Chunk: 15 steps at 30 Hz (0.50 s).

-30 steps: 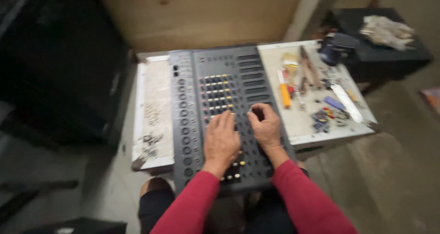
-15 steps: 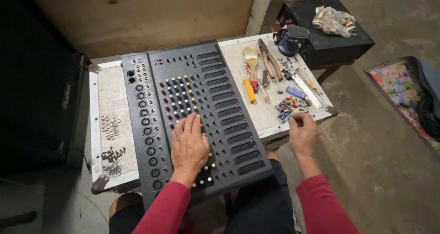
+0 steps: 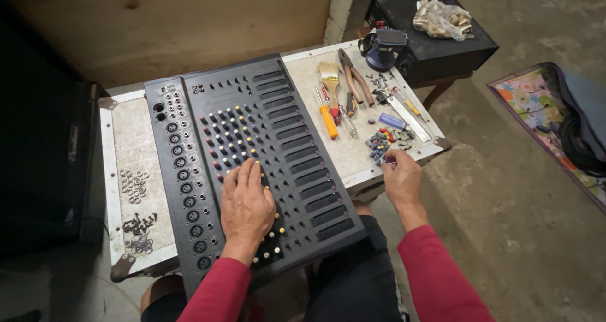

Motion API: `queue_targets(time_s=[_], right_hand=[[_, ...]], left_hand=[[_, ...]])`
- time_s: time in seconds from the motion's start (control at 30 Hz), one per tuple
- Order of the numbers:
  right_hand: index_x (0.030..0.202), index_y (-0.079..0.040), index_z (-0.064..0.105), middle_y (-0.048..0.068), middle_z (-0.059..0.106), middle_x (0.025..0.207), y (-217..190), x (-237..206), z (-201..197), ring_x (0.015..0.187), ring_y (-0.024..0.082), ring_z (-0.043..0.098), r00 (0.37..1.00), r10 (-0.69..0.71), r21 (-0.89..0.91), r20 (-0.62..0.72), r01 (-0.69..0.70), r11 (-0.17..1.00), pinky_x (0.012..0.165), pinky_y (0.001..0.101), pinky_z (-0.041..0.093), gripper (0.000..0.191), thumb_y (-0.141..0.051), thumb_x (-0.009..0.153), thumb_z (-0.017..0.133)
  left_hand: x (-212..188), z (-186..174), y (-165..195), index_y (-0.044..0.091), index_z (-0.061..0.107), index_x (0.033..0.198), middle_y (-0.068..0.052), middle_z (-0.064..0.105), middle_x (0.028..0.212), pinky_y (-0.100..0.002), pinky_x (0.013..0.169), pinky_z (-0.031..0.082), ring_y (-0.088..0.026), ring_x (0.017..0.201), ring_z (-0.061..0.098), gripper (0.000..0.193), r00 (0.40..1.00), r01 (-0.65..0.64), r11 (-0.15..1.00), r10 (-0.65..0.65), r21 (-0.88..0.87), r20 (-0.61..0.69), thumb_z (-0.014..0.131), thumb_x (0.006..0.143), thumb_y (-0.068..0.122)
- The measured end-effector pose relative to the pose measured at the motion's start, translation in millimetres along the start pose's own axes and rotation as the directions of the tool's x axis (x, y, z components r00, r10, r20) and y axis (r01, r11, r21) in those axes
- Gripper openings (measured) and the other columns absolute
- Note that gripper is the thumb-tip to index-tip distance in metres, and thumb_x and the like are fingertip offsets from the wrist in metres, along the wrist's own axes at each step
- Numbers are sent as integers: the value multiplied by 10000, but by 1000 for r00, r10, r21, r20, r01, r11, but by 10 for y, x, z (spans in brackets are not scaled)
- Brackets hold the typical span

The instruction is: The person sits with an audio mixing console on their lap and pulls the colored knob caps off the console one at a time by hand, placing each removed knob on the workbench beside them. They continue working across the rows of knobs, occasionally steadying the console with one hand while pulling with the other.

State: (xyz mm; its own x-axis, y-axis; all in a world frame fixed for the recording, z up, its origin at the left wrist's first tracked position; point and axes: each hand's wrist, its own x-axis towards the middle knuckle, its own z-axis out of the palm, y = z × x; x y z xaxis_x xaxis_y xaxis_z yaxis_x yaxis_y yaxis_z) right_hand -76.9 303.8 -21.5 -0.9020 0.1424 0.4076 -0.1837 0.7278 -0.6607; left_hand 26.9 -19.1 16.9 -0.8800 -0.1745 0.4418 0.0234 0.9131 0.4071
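A dark grey audio mixer panel (image 3: pixel 297 151) with rows of coloured knobs and empty fader slots lies across a worn white table (image 3: pixel 129 142). My left hand (image 3: pixel 245 205) rests flat on the knob section, fingers together. At the table's near right edge my right hand (image 3: pixel 401 180) reaches to a pile of small blue and grey caps (image 3: pixel 380 144), fingertips pinched at the pile's near edge. Whether a cap is between the fingers cannot be seen.
Tools lie on the table's right part: an orange-handled screwdriver (image 3: pixel 326 118), a paintbrush (image 3: pixel 330 82), pliers (image 3: pixel 355 77). Washers and nuts (image 3: pixel 134 186) sit at the left. A black box (image 3: pixel 435 38) with a rag stands beyond. A patterned mat (image 3: pixel 543 117) lies on the concrete floor.
My right hand left the mixer and moved right to the pile of small caps. The left hand stayed on the knobs. The view shifted rightward.
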Motion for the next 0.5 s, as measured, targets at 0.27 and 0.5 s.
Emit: queue_targets(time_s=[0.27, 0.5], right_hand=[[1062, -9, 704, 148, 712, 964, 32, 31, -61, 723, 251, 678, 1000, 20, 13, -10, -19, 1000, 729, 375, 559, 290, -51, 783, 770], [1081, -24, 700, 133, 729, 974, 212, 35, -94, 746, 240, 675, 997, 58, -31, -47, -60, 998, 753, 378, 554, 262, -66, 825, 741]], left_hand=[[10, 3, 15, 21, 605, 1325, -82, 561, 1449, -439, 1113, 377, -307, 1315, 471, 519, 1000, 12, 1000, -13, 14, 5, 628, 824, 156], [21, 22, 15, 12, 605, 1323, -100, 571, 1432, -448, 1103, 378, -325, 1301, 474, 536, 1000, -4, 1000, 4, 24, -1, 633, 808, 158]])
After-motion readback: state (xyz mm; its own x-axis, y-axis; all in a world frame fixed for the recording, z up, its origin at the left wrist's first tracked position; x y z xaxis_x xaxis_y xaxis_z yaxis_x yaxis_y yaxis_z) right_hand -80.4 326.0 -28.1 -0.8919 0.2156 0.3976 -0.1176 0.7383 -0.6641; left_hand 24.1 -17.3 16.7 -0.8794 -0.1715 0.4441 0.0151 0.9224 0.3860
